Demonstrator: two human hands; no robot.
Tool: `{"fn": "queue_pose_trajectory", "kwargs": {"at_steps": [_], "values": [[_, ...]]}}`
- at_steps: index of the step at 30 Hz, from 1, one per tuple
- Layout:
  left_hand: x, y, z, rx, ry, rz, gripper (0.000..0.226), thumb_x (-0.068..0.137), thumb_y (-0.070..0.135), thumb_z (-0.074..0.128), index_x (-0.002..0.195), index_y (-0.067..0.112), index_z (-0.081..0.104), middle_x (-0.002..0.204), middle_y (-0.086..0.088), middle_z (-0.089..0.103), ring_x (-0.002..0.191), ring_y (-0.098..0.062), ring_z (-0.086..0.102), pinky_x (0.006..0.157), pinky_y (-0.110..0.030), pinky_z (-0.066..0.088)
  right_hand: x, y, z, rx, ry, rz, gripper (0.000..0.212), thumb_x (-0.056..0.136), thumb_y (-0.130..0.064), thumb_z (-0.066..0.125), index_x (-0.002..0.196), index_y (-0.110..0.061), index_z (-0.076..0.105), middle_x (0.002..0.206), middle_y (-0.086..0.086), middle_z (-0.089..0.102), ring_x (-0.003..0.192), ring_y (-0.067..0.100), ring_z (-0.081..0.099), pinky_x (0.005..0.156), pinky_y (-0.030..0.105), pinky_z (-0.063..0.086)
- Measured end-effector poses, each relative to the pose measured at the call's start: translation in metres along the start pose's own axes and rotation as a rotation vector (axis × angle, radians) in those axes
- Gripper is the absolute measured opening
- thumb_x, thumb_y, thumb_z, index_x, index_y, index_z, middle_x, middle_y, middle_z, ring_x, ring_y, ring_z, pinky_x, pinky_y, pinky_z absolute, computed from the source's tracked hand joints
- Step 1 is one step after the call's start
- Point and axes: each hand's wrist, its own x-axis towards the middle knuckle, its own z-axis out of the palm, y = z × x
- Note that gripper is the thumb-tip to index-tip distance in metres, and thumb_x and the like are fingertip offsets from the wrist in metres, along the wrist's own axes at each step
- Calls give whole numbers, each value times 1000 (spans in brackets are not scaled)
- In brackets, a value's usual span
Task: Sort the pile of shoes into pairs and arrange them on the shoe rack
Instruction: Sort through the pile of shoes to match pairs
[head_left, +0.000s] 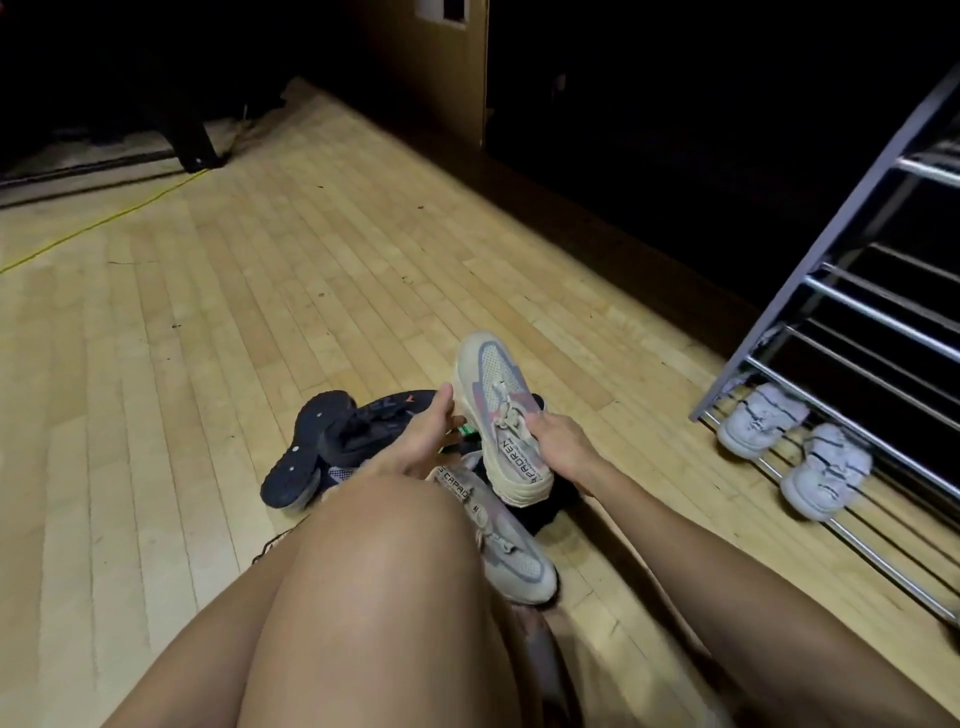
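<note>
At centre of the frame, two hands work on one beige sneaker (501, 415) above the shoe pile.

Right hand (558, 441) grips it by the laces side, toe up; left hand (428, 436) has fingers relaxed, thumb touching the sole edge. 1 matching beige shoe (509, 551) lies below, approx. 2 dark shoes (332, 447) at left. 2 white sneakers (795, 447) sit on lowest bars of the shoe rack (852, 296), right of frame.

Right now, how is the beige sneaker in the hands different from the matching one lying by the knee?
The held sneaker is lifted off the floor, toe pointing away; the right hand grips it and the left hand touches its side. The floor sneaker lies untouched, toe toward the camera, partly hidden by the knee. Both are beige with pink and grey panels.
</note>
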Motion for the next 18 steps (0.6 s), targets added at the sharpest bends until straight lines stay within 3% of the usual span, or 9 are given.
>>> {"fn": "queue_pose_trajectory", "kwargs": {"at_steps": [2,4,7,9,12,14,18], "values": [[8,-10,0,40,55,22,68,100,60,26,151,16,33,146,-3,47,134,-25,44,110,-45,36,3,20,-9,13,29,46,36,98,-39,42,86,-13,64,95,13,72,82,23,63,72,33,45],[14,-22,0,113,71,66,67,101,57,25,152,15,32,153,-3,40,140,-23,37,114,-42,29,5,46,-16,-5,52,98,35,98,-38,42,82,-13,61,91,13,70,78,24,61,70,33,44],[21,-40,-8,298,87,150,61,102,53,28,146,15,43,151,-2,43,137,-16,41,118,-40,26,6,87,-19,-12,55,171,39,99,-33,41,96,-4,68,100,14,71,93,30,66,85,40,51],[25,-48,-19,345,91,187,54,102,51,29,140,19,52,146,2,50,132,-12,45,116,-38,28,3,108,-21,-31,32,217,38,100,-34,41,105,-11,71,104,13,71,97,29,67,89,39,52],[32,-54,-37,323,148,186,51,104,47,28,136,19,56,141,2,55,129,-11,48,114,-36,30,6,125,-25,-64,9,237,33,100,-38,41,93,-23,70,100,10,72,88,25,66,77,32,50],[35,-59,-46,247,163,165,52,105,45,28,137,14,55,140,-1,55,128,-12,49,115,-35,30,12,126,-25,-64,23,224,33,100,-39,42,86,-23,67,99,9,72,84,23,65,70,30,45],[38,-75,-46,200,168,136,51,105,45,29,136,15,56,138,0,57,126,-11,51,109,-32,35,20,116,-16,-34,-1,194,32,101,-36,43,92,-20,69,96,5,69,85,16,63,73,29,46]]}}
